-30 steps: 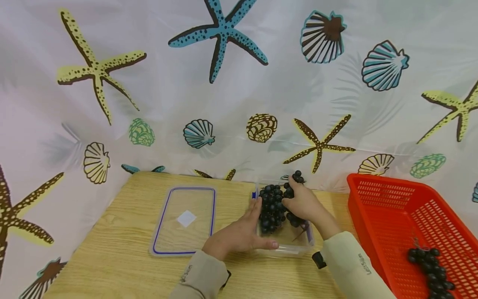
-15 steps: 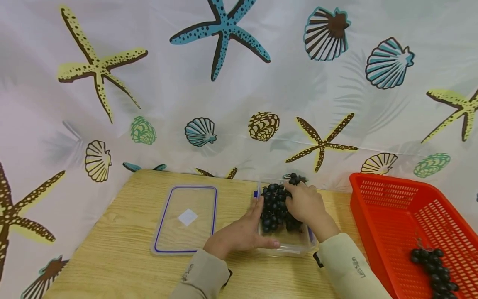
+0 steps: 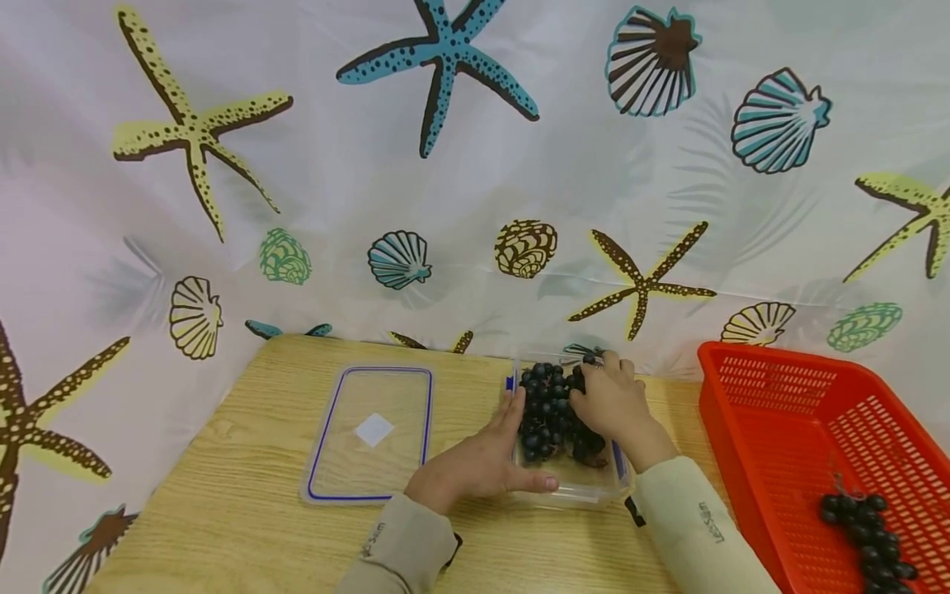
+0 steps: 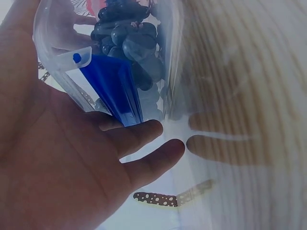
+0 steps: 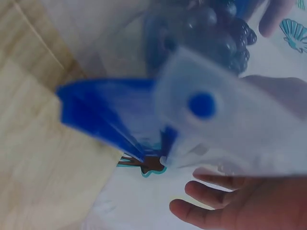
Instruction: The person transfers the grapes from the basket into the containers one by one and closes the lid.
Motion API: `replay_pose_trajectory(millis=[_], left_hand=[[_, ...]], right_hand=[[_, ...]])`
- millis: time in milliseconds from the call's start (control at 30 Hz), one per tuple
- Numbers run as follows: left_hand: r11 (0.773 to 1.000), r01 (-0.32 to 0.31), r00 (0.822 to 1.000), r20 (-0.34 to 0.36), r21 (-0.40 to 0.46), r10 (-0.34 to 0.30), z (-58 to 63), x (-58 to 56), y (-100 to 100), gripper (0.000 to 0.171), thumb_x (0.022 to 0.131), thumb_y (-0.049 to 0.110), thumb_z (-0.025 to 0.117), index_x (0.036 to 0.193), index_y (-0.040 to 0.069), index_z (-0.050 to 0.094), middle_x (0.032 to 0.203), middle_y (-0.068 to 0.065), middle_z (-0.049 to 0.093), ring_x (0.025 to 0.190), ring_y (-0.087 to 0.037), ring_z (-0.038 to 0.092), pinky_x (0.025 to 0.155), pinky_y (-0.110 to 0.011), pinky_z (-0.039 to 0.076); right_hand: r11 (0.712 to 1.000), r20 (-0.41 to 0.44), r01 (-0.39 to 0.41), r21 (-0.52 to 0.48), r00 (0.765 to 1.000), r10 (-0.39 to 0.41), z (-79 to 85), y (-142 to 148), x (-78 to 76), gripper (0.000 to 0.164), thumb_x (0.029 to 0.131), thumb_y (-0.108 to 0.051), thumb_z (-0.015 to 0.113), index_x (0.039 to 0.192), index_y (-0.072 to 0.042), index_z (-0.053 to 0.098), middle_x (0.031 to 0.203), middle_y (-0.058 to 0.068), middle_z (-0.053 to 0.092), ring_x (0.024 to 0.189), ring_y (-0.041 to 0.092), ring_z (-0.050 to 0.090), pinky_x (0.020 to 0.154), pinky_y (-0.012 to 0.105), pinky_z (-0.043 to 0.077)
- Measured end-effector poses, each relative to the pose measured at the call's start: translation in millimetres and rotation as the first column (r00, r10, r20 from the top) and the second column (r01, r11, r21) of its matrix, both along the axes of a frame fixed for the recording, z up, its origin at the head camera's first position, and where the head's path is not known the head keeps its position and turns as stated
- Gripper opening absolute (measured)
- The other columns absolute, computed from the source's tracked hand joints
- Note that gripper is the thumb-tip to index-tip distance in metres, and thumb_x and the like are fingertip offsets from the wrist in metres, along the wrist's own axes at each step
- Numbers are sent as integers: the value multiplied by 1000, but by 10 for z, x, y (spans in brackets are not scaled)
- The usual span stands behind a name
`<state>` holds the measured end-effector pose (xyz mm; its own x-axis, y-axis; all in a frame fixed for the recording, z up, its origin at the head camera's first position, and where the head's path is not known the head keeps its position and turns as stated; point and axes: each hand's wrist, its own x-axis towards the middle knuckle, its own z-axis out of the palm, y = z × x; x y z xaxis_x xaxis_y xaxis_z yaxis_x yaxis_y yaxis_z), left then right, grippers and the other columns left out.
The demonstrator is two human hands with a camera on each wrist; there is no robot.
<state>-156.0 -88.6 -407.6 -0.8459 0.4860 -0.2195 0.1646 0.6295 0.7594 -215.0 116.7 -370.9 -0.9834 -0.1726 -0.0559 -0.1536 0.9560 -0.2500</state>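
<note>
A clear plastic food container point(image 3: 567, 493) holds bunches of dark grapes point(image 3: 544, 412), with some bare floor at its near end. Along its left wall lies my left hand point(image 3: 475, 472), fingers straight and thumb stretched toward the near rim. The left wrist view shows that hand point(image 4: 62, 153) beside a hanging blue clip point(image 4: 112, 88). My right hand point(image 3: 618, 404) reaches over the right wall, its thumb and forefinger touching grapes. Its other fingers point(image 5: 204, 194) extend loosely outside the wall in the right wrist view, near another blue clip point(image 5: 108, 112). Its palm's underside is hidden in the head view.
Left of the container, a clear lid point(image 3: 341, 462) with a blue seal lies flat on the wooden table point(image 3: 245, 462). A red slotted basket point(image 3: 750, 462) stands at the right, holding another grape bunch point(image 3: 864, 528). A patterned curtain point(image 3: 460, 198) hangs behind.
My right hand has lowered the grape bunch into the container's right side and loosened its hold, fingers now spread over the rim. My left hand stays at the left wall.
</note>
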Motion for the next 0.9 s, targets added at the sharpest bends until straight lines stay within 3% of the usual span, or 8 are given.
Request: replay_pose_trajectory(millis=[133,300,433,633,800,900], left_hand=[[1000,-6,1000,9,9,6,-6,-2,-1,123,85,62,74,161,26,-17,166,-2,-19,152,-35,6,115,-59,23],[1000,-13,1000,16,13,12,-17,2,6,123,85,62,73,160,26,-17,166,-3,-19,152,-35,6,116,-59,22],[1000,-20,1000,10,-3,20,-20,3,13,123,85,64,72,160,27,-18,167,-4,-16,152,-33,6,116,-58,21],[999,-36,999,7,-12,36,-26,6,27,122,83,64,74,162,30,-12,167,-4,-16,150,-39,12,113,-61,25],[998,-57,998,-2,17,57,-19,9,22,122,81,63,77,164,24,-4,168,-6,-11,147,-39,25,111,-59,31],[998,-46,999,-8,50,46,-18,8,13,98,83,58,78,154,17,24,168,-11,-9,137,-36,42,102,-51,42]], right_hand=[[1000,60,1,13,998,-2,-25,40,-50,51,103,-32,58,140,4,57,153,34,26,140,53,23,99,71,33],[998,166,33,-50,986,-24,-141,133,-91,61,105,-40,50,148,3,47,160,36,8,145,55,15,105,74,25],[992,137,2,-124,991,15,-163,206,-80,65,105,-43,50,150,5,44,159,37,13,144,55,16,109,71,23],[984,56,-57,-169,996,67,56,276,167,60,102,-35,61,147,3,49,153,38,31,138,56,31,108,68,28],[991,155,-103,-85,981,115,180,242,437,81,88,-33,80,154,-5,41,157,38,19,140,58,26,103,74,29],[994,199,-103,-31,974,107,113,204,480,96,81,-31,86,158,-8,34,160,37,10,142,58,19,102,77,26]])
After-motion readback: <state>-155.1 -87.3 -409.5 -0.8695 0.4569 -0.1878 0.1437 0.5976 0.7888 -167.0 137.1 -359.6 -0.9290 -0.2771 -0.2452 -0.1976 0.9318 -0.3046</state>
